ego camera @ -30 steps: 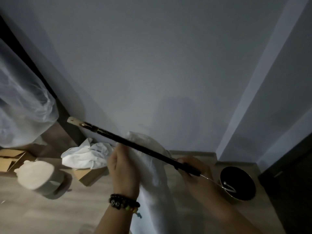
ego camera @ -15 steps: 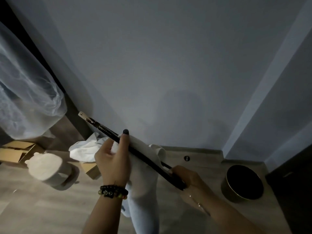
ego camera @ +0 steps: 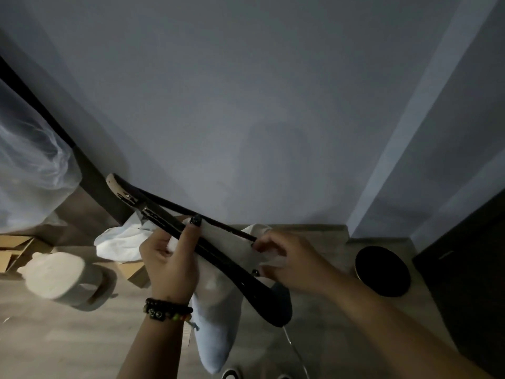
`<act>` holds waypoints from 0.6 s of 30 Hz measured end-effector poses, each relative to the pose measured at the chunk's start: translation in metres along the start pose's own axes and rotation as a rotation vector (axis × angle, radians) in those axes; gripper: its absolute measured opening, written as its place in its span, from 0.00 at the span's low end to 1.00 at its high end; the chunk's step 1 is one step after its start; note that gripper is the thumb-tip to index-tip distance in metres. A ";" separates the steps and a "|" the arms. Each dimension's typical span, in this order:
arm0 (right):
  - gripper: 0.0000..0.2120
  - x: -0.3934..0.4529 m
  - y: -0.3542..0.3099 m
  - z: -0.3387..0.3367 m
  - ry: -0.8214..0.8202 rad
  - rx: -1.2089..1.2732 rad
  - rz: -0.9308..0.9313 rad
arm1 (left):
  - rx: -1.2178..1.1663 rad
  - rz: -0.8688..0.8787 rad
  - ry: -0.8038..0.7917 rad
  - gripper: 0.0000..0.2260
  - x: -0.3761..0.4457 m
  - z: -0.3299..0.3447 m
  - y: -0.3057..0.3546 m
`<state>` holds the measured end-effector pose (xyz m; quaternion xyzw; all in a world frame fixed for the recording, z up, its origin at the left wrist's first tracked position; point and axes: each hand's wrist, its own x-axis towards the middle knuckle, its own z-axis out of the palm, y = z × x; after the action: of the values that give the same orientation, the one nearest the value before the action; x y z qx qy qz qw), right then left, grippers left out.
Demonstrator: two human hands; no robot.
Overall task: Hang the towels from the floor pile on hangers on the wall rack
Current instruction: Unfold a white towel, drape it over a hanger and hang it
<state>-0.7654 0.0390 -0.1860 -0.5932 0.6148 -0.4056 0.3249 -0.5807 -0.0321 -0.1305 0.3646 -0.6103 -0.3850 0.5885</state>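
A dark hanger (ego camera: pixel 232 266) slants from upper left to lower right between both hands. The left hand (ego camera: pixel 169 258) grips hanger and white towel (ego camera: pixel 218 310); the right hand (ego camera: pixel 284 258) seemingly pinches the towel's edge beside the bar.

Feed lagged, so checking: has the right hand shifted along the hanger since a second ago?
Yes. The right hand has left the hanger's hook end for the lower bar, pinching the towel there.
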 end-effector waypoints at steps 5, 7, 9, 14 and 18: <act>0.16 -0.001 0.025 0.025 0.179 0.076 0.238 | -0.104 -0.024 -0.028 0.10 0.004 -0.005 -0.006; 0.16 -0.002 0.033 0.027 0.104 0.027 0.314 | -0.107 -0.020 -0.034 0.10 0.003 -0.004 -0.008; 0.16 -0.002 0.034 0.029 0.049 -0.051 0.339 | -0.114 -0.035 -0.040 0.10 0.001 -0.001 -0.008; 0.13 0.000 0.032 0.029 0.130 -0.078 0.373 | -0.127 -0.090 -0.034 0.10 -0.001 -0.001 -0.012; 0.12 -0.004 0.029 0.029 0.084 -0.091 0.339 | -0.155 -0.084 -0.032 0.10 -0.001 0.001 -0.009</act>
<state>-0.7524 0.0388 -0.2251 -0.4776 0.7367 -0.3415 0.3354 -0.5814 -0.0353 -0.1395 0.3370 -0.5722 -0.4610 0.5886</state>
